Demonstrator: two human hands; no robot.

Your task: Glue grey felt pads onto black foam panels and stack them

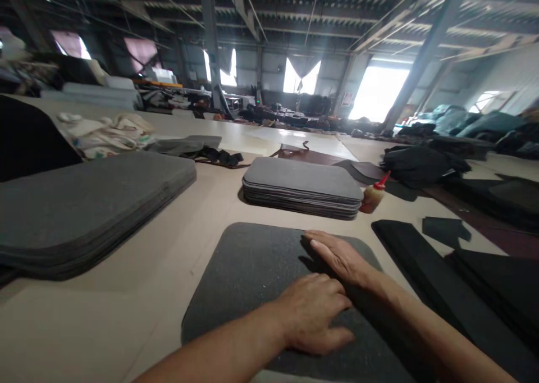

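Daylight glares through the far windows (312,82) — overhead, beams (244,8) cross a ribbed roof (286,5).

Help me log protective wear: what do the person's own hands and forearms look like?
The left hand and right hand are bare, without gloves. The left forearm and right forearm show no sleeves, watch or bracelet. I can make out no rings, though the left fingers are blurred.

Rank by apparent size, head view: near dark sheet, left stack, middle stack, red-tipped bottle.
1. Near dark sheet and left stack: too close to rank; the sheet is partly covered, the stack cut off by the frame.
2. Middle stack
3. Red-tipped bottle, clearly smallest
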